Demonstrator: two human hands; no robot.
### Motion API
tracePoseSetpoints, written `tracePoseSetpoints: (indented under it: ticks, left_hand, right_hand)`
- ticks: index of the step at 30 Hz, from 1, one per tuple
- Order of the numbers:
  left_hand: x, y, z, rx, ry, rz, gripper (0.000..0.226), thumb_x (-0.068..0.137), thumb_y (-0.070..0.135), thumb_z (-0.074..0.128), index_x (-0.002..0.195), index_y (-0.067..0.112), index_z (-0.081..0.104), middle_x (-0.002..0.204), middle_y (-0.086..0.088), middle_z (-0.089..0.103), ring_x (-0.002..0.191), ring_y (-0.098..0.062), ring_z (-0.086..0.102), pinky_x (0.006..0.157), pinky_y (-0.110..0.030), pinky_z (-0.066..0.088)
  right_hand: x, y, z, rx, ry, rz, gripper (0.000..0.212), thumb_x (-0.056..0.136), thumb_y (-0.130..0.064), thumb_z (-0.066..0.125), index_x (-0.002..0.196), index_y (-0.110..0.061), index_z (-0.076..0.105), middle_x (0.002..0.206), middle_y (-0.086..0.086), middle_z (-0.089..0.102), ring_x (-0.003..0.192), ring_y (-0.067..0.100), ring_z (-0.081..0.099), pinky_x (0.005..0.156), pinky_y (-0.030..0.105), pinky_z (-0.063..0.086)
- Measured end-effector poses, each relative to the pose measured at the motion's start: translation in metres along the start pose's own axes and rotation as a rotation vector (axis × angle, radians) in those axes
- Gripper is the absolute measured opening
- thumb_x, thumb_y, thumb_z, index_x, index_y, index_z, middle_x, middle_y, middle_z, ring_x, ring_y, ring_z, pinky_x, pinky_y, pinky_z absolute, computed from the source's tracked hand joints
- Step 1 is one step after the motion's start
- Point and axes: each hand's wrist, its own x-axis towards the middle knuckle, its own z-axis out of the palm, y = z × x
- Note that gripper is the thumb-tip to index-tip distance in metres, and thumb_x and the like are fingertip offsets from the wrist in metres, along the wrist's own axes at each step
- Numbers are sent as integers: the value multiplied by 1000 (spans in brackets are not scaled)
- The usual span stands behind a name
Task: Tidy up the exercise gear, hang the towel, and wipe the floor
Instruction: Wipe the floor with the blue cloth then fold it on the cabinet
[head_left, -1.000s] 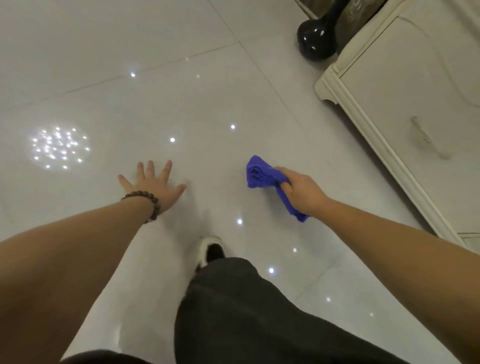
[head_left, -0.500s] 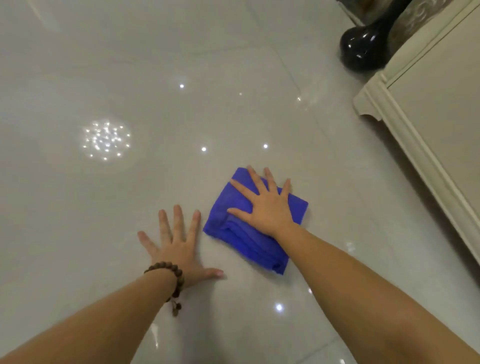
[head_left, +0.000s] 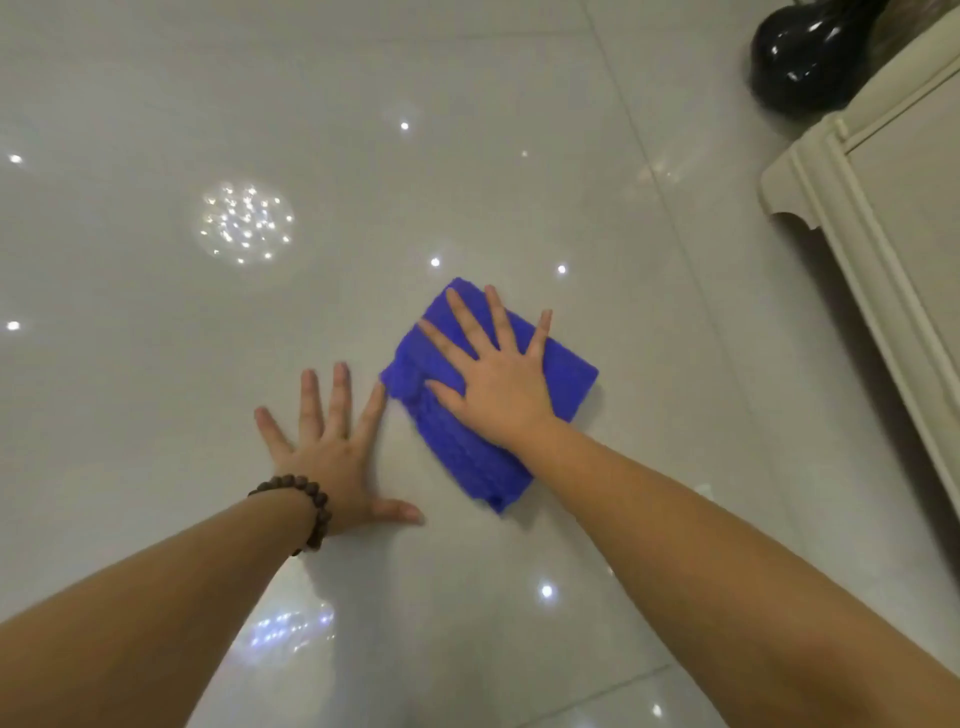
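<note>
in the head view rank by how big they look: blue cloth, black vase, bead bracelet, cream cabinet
1. cream cabinet, though cut off by the frame
2. blue cloth
3. black vase, also cut off and farther away, so unsure against the cloth
4. bead bracelet

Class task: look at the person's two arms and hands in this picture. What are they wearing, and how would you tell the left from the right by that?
Both forearms are bare, with no sleeves and no gloves. The left hand has a bracelet of round dark brown beads at the wrist. The right hand wears nothing: no ring, watch or band shows. So the bracelet marks the left.
</note>
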Motion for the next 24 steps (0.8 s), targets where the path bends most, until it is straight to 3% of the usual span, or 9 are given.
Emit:
tracePoseSetpoints:
  ticks: [4,6,7,9,12,14,16,21,24]
  left_hand:
    - [-3,0,-2,-2,-2,-1,142,32,104,36,127,39,-49,140,-3,-53,132,-35,-43,103,-74,-10]
    - [-3,1,0,15,27,-11,142,30,104,31,129,39,-48,142,-3,-51,134,-35,-40,105,-74,-6]
    - [-4,3,1,24,48,-12,142,29,104,28,131,38,-46,144,-3,-49,136,-35,-38,106,-73,-4]
    - [-9,3,3,29,98,-12,139,35,103,26,136,37,-41,148,-4,-44,139,-34,-33,109,-70,-3]
    - [-31,3,22,-53,157,-41,121,54,96,24,143,36,-32,153,-5,-36,142,-29,-28,113,-64,-4]
    - [-55,7,39,-124,184,-96,112,60,93,22,140,38,-34,152,-5,-36,142,-27,-30,113,-63,-5]
    - [-81,5,55,-152,150,-159,112,61,93,24,135,39,-40,148,-6,-42,140,-26,-32,112,-64,-4]
    - [-136,-23,85,-204,-15,-262,132,43,100,30,133,37,-43,141,-5,-49,139,-29,-34,110,-69,1]
    - [-134,-21,92,-214,-79,-293,144,35,101,38,129,34,-47,137,-8,-55,134,-35,-41,106,-72,-3]
  right_hand:
    - [-49,136,-1,212,-69,787,58,95,-58,24,148,-46,3,159,-10,-10,146,28,-12,102,76,-1]
    - [-77,164,-5,347,-76,1065,60,95,-60,21,148,-44,0,159,-8,-12,145,31,-15,103,75,-1]
    - [-80,159,-6,369,-86,1089,63,93,-64,19,148,-43,-2,159,-7,-12,144,32,-16,103,75,-2]
    - [-74,119,-1,301,-77,906,74,85,-76,13,148,-42,-7,159,-5,-15,143,34,-18,102,75,-7]
    - [-73,28,12,109,-84,330,80,78,-82,7,147,-44,-7,157,-8,-17,143,35,-18,103,72,-11]
    - [-83,9,14,12,-92,76,77,79,-81,12,147,-47,-2,159,-9,-11,145,33,-13,106,72,-4]
    - [-93,43,13,29,-82,156,73,82,-79,18,146,-49,-1,159,-11,-8,146,28,-11,107,71,-1]
    - [-148,152,2,268,-154,872,82,74,-84,11,146,-48,-4,159,-11,-12,145,29,-14,104,74,3]
    - [-134,117,-5,346,-117,941,88,71,-87,9,148,-45,0,159,-7,-10,145,32,-10,106,70,7]
